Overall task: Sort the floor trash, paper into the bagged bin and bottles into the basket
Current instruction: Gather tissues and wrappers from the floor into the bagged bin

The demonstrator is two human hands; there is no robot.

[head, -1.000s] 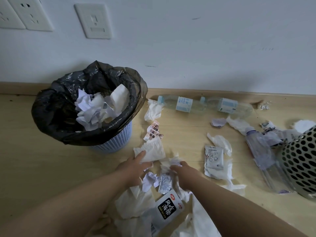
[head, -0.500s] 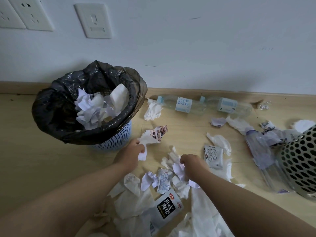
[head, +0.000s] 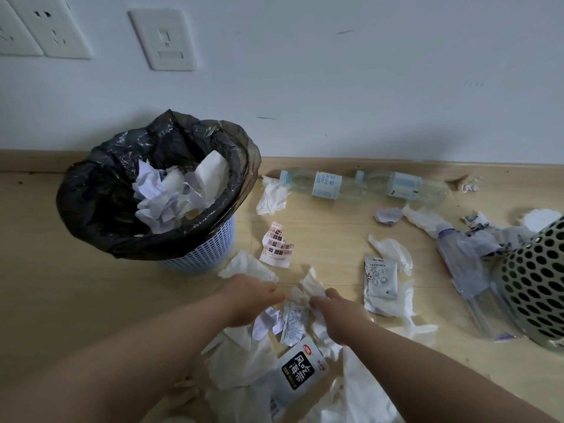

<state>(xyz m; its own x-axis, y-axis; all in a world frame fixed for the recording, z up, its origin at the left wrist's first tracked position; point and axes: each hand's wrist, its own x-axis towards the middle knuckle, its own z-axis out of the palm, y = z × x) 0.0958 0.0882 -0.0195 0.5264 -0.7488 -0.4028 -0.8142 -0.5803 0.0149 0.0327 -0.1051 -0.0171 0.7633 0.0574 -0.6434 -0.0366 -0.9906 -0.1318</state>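
Head view looks down on a wooden floor strewn with trash. The left hand is low over a white tissue, its fingers curled down and toward the other hand; whether they grasp anything cannot be told. The right hand has its fingers closed round a crumpled paper scrap that sticks up between the two hands. More torn paper and a black-labelled packet lie under the forearms. The bagged bin stands to the left near the wall, with crumpled paper inside it. A labelled bottle and a second bottle lie end to end along the skirting, and a third bottle lies just beside the perforated basket at the right edge. A printed slip lies between the bin and the hands
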